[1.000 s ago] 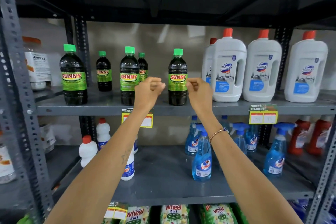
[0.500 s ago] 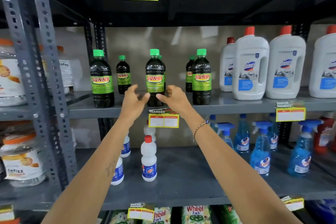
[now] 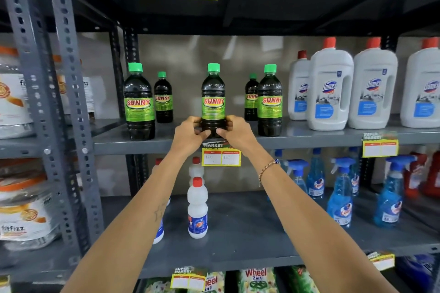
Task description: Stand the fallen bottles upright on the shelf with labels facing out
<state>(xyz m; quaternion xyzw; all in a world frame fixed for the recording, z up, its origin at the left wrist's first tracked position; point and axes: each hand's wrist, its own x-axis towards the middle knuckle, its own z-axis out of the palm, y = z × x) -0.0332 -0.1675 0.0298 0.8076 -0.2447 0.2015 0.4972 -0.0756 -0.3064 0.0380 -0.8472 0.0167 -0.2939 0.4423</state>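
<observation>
Several dark Sunny bottles with green caps stand upright on the middle grey shelf (image 3: 309, 134), green labels facing out. The middle Sunny bottle (image 3: 213, 100) stands at the shelf's front edge. My left hand (image 3: 190, 134) and my right hand (image 3: 234, 132) wrap its base from either side, thumbs nearly meeting in front. Another front bottle stands to the left (image 3: 138, 102) and one to the right (image 3: 269, 102), with smaller-looking ones behind (image 3: 163, 97) (image 3: 251, 97). No bottle in view lies on its side.
White Domex jugs (image 3: 329, 88) with red caps fill the shelf's right half. Blue spray bottles (image 3: 340, 195) and small white red-capped bottles (image 3: 197, 209) stand on the shelf below. A perforated steel upright (image 3: 69, 102) rises at the left, beside tubs on the neighbouring rack. A price tag (image 3: 221, 156) hangs under my hands.
Both hands moved left from the right-hand front bottle to the middle one and closed around its base; the camera panned left with them.
</observation>
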